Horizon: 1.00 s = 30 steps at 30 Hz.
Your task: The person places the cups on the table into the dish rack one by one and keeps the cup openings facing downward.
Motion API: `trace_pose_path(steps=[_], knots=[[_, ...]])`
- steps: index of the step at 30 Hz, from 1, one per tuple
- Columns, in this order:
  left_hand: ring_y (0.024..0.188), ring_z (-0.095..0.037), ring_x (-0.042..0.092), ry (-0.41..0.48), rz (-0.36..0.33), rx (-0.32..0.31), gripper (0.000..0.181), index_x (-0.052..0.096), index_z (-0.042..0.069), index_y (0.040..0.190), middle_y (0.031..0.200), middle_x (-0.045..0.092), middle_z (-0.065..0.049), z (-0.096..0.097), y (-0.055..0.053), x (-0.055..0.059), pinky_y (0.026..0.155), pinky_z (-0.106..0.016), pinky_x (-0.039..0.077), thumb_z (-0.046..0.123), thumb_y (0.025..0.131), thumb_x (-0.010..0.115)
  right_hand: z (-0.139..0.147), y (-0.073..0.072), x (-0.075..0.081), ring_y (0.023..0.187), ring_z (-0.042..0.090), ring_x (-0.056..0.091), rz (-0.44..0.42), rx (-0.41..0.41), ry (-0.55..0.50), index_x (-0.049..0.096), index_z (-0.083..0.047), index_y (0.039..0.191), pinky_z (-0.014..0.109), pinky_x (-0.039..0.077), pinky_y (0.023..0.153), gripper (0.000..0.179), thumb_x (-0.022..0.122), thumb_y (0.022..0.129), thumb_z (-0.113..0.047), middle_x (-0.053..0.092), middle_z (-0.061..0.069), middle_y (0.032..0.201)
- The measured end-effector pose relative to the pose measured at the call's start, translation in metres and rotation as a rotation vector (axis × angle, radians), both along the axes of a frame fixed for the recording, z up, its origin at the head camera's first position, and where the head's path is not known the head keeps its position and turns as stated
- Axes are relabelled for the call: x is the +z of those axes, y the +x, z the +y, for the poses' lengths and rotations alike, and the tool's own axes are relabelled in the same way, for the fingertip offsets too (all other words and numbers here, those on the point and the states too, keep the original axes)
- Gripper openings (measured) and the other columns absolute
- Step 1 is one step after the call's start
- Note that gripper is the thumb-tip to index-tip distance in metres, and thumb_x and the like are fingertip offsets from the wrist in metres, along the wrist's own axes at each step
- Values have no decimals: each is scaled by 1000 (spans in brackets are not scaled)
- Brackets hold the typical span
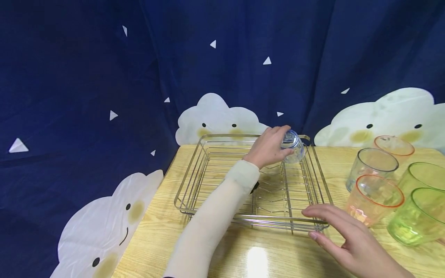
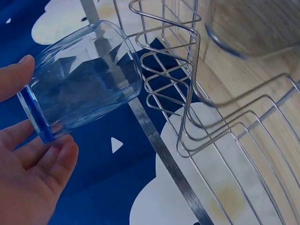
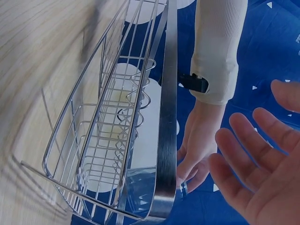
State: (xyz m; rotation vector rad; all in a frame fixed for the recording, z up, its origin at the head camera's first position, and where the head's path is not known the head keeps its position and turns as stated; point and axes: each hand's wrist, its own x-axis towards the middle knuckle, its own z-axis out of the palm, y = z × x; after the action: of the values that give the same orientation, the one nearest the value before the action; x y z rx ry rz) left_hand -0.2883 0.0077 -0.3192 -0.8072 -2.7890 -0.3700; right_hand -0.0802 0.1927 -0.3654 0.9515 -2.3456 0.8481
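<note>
My left hand (image 1: 269,146) grips a clear blue drinking glass (image 1: 293,148) over the back right corner of the wire dish rack (image 1: 184,185). In the left wrist view, thumb and fingers pinch the glass (image 2: 89,79) at its thick blue end. Its wider end points down toward the rack's wavy wires (image 2: 187,93). My right hand (image 1: 351,239) is by the rack's front right corner, thumb and fingers apart with nothing between them. The right wrist view shows this hand's (image 3: 262,173) fingers loosely spread, beside the rack's flat metal rim (image 3: 166,117).
Several tumblers stand on the wooden table (image 1: 149,239) at the right: a grey one (image 1: 368,166), orange ones such as the near one (image 1: 372,204), and green ones such as the front one (image 1: 413,224). A dark blue curtain (image 1: 226,69) with white clouds hangs behind the table.
</note>
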Motion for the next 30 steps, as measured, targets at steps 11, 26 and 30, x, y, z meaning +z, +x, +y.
trace_pose_path(steps=[11,26,30], knots=[[133,-18,50,-55,-20,-11,71,39,20,152,149,52,0,14,-7,-7,113,-27,40,47,92,67,5,0,-2,123,-9,48,37,-12,-8,65,-20,123,1,29,106,58,84,70,-5,66,-7,119],[136,-17,48,-165,-40,-14,72,36,17,154,148,51,-2,27,-10,-18,116,-27,38,46,94,63,6,2,-2,120,-10,49,33,-30,0,65,-22,124,0,29,105,59,84,70,-6,66,-9,119],[132,-17,51,-157,-16,-21,72,38,14,151,145,53,-3,28,-11,-18,113,-27,39,44,93,66,6,1,-1,121,-10,49,29,-18,-1,65,-20,123,1,29,106,59,84,70,-5,66,-7,118]])
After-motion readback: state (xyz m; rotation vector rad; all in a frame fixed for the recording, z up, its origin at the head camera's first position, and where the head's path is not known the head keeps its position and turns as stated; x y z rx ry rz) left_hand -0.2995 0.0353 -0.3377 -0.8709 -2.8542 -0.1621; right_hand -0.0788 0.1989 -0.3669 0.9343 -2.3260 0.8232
